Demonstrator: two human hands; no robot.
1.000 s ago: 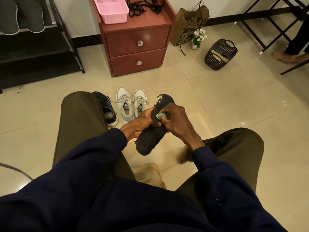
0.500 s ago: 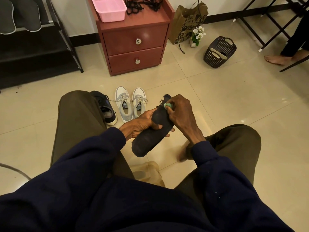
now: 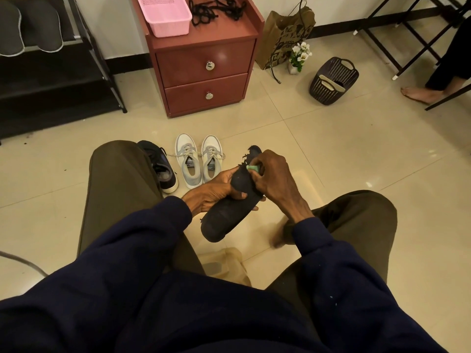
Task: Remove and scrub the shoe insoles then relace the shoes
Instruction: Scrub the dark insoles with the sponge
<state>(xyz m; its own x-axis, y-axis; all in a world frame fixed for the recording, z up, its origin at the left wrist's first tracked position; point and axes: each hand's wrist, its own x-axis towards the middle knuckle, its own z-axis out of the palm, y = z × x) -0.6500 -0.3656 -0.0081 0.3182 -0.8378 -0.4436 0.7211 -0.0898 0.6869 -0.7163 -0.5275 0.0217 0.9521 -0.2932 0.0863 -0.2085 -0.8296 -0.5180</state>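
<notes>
**Insole in mid-air, scrub pad on its toe end**

Head view: here's the seated person looking down between their own knees, dark-blue sleeves reaching in from both sides. The black insole (image 3: 227, 217) is held in the air above the tiled floor (image 3: 331, 154), right between the knees. Its long axis runs on a diagonal: the rounded heel end sits low and left, nearest the lap, and the ragged, frayed toe end points up and to the right, away from the person.

The left hand (image 3: 216, 192) comes in from the left, its grip wrapped round the insole's middle, thumb lying over the top face. The right hand (image 3: 274, 180) comes in from the right, its grip pinching a small green scrub pad (image 3: 253, 168) and pressing it against the insole near the toe end.

Just beyond the hands, a pair of white-and-grey sneakers (image 3: 198, 161) stands side by side on the floor, toes away, laces in. Left of them, a dark sneaker (image 3: 161, 170) sits partly behind the left knee. Farther back, a red-brown drawer cabinet (image 3: 204, 67) carries a pink basket (image 3: 165, 15) and a tangle of black laces (image 3: 216, 8). Off to the right on the floor, a dark woven basket (image 3: 341, 72) holds pale insoles (image 3: 331, 82).
</notes>
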